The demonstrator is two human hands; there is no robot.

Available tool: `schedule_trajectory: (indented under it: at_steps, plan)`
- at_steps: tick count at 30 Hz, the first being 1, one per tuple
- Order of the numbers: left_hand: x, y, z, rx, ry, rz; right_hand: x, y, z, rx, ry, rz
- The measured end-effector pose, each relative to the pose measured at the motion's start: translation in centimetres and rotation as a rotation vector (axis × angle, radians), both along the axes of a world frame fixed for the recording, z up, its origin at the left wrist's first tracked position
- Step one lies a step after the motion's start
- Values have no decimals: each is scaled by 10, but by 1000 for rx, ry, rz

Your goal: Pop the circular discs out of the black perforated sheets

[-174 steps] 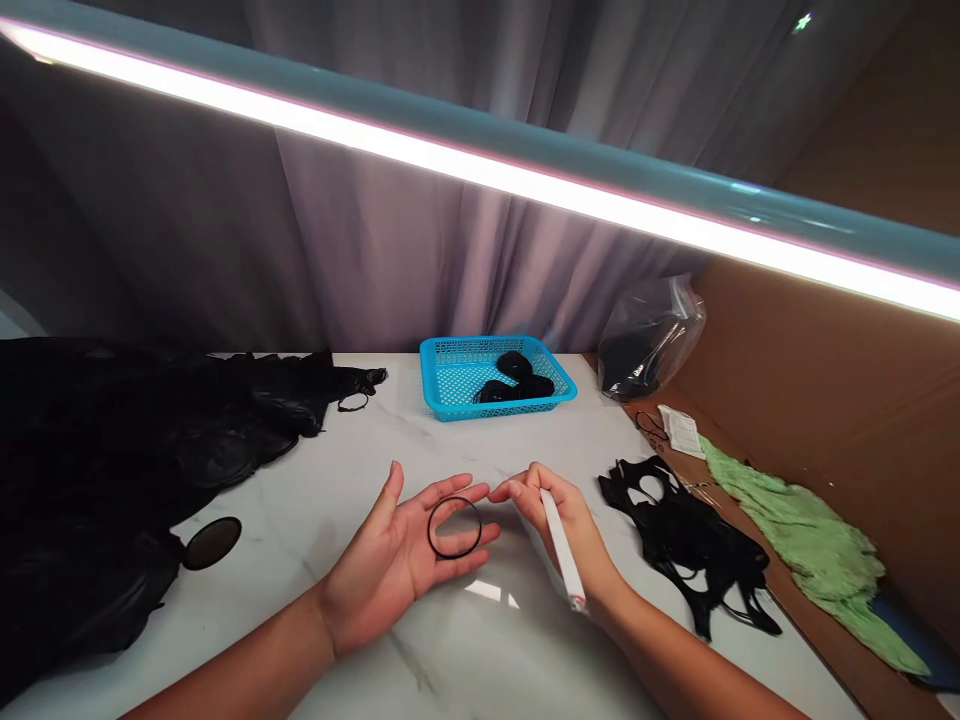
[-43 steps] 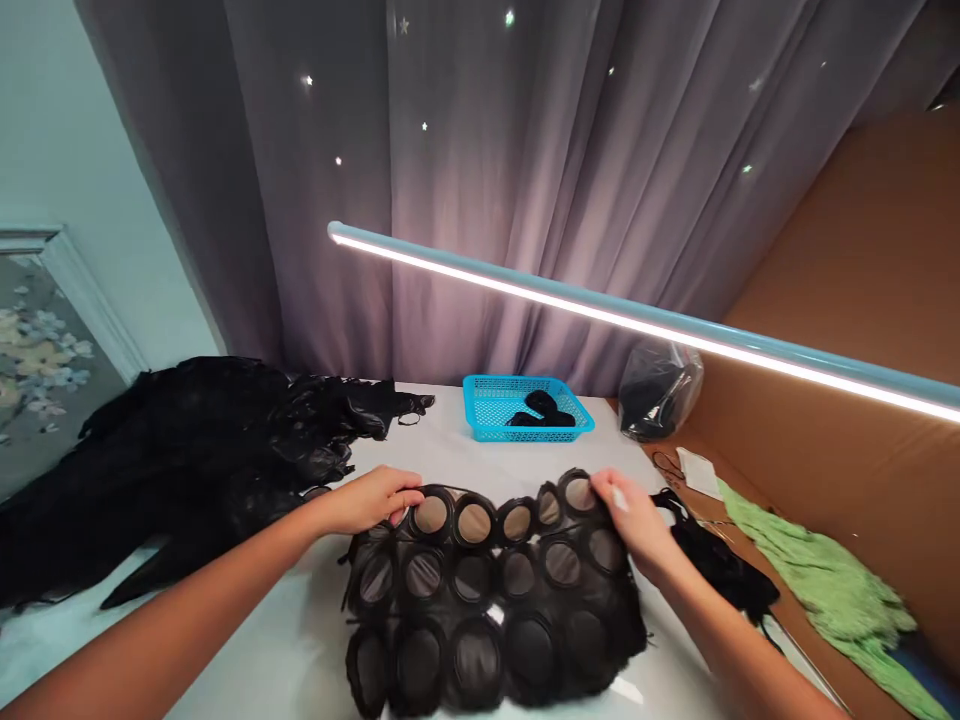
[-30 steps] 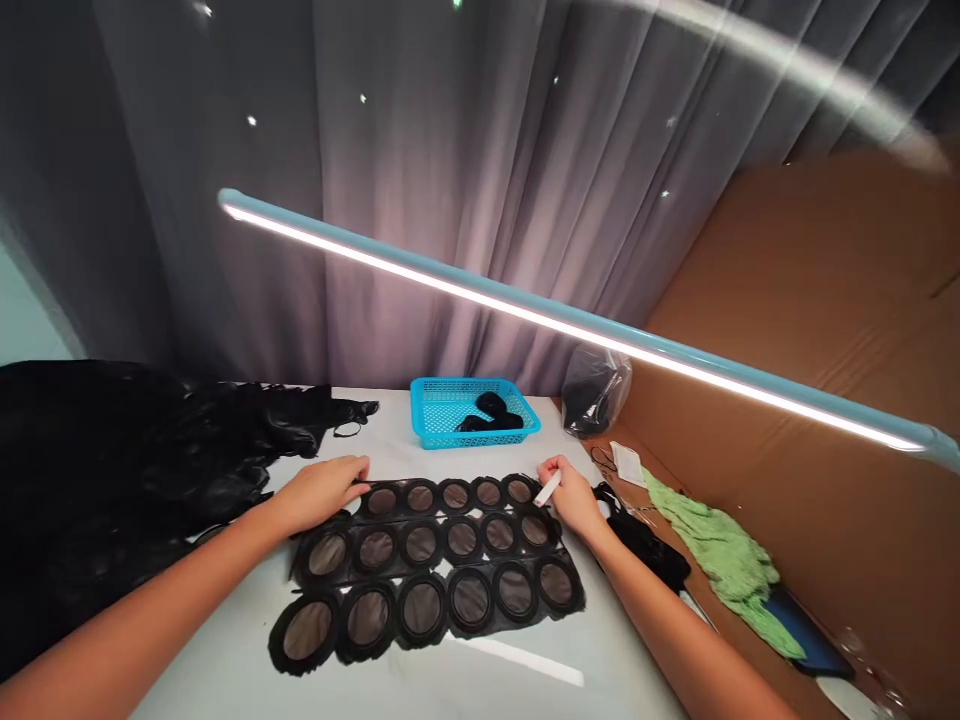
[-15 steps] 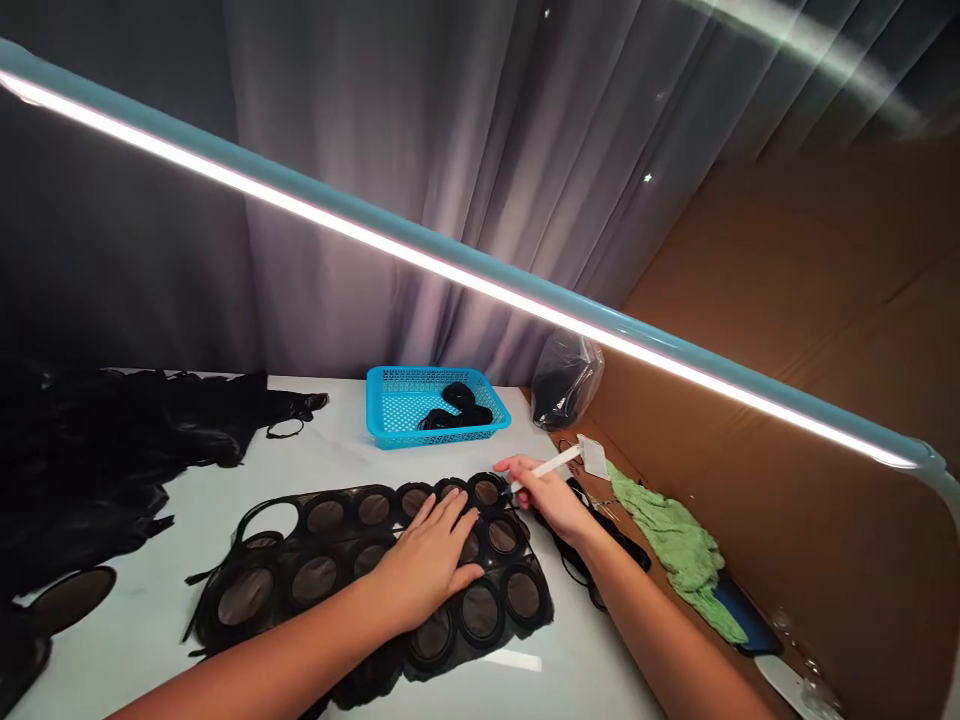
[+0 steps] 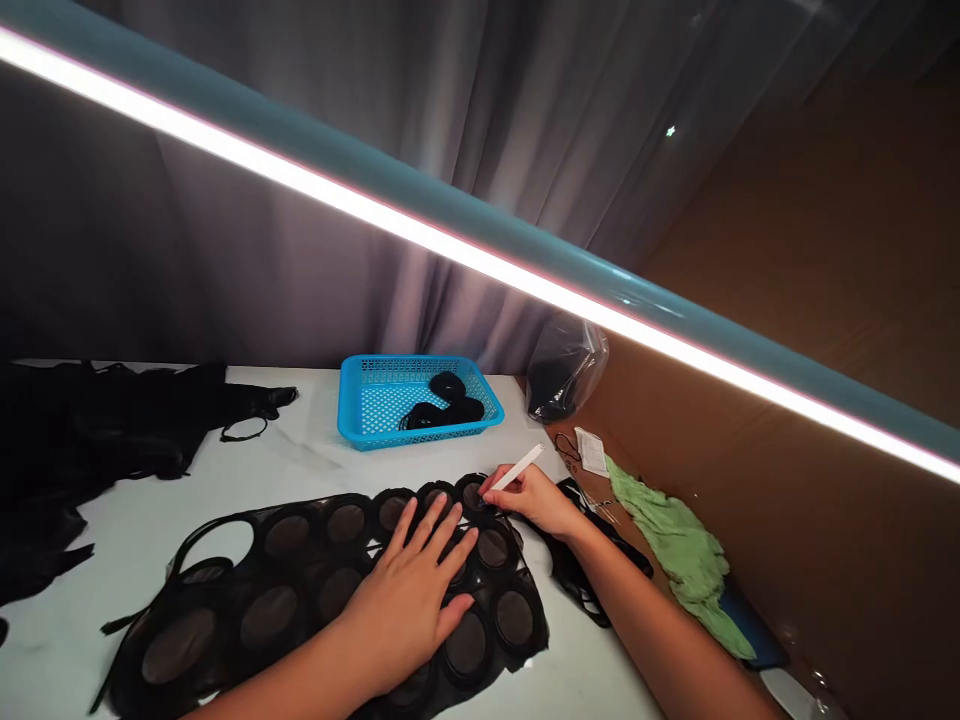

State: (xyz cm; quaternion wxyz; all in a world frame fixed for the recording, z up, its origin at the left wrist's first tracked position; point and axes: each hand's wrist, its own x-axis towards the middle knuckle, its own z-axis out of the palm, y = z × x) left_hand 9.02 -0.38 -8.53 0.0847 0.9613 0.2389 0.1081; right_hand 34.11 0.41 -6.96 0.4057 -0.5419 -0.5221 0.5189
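A black sheet with rows of round, dark, see-through discs (image 5: 274,612) lies on the white table. My left hand (image 5: 409,590) rests flat on its middle with the fingers spread. At the sheet's upper right corner, my right hand (image 5: 529,495) grips a slim white pen-like tool (image 5: 519,466) between thumb and fingers. Its lower end is at the top right disc, and the tip is hidden by the fingers.
Behind the sheet stands a blue basket (image 5: 382,405) holding black bundles. Black material (image 5: 97,430) covers the left side. To the right are a green cloth (image 5: 675,545), black straps and a plastic bag (image 5: 566,375). A bright lamp bar (image 5: 480,255) crosses above.
My right hand has brought the white tool from beside the sheet's corner down onto the top right disc. My left hand stays on the sheet, its fingers spread wider. The view has shifted closer.
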Motion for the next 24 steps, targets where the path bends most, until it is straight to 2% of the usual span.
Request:
schedule_trajectory:
  at_steps: [8, 20, 24]
  plan:
    - [2, -1, -12, 108, -68, -51, -4, -3, -1, 78, -183, 10]
    - [0, -1, -5, 44, -86, -54, -8, -5, 3, 125, -280, 0]
    - [0, 0, 5, 3, -43, -52, -9, -7, 6, 144, -277, 12]
